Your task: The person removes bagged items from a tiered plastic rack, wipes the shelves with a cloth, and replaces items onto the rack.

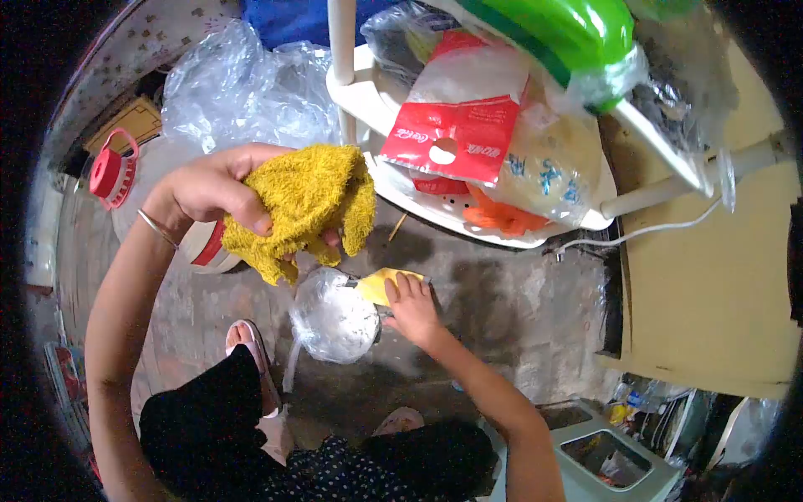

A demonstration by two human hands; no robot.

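Observation:
My left hand [219, 197] is raised at the upper left, closed around a bunched mustard-yellow terry cloth [311, 197], thumb on its near side. Lower down, my right hand [411, 308] grips a flat yellow packet-like piece [381, 286] with a dark edge; its exact kind is unclear. The piece's left end meets a clear plastic bag [322, 330] with white powder inside, low over the floor. One twisted end of the bag trails toward my foot.
A white rack [502, 238] holds a red-and-white Coca-Cola bag [456, 138], plastic bags and an orange bag [502, 216]. Above hangs a green package [577, 38]. A red-lidded container [113, 171] stands left; a grey-green bin-like unit [619, 460] is lower right.

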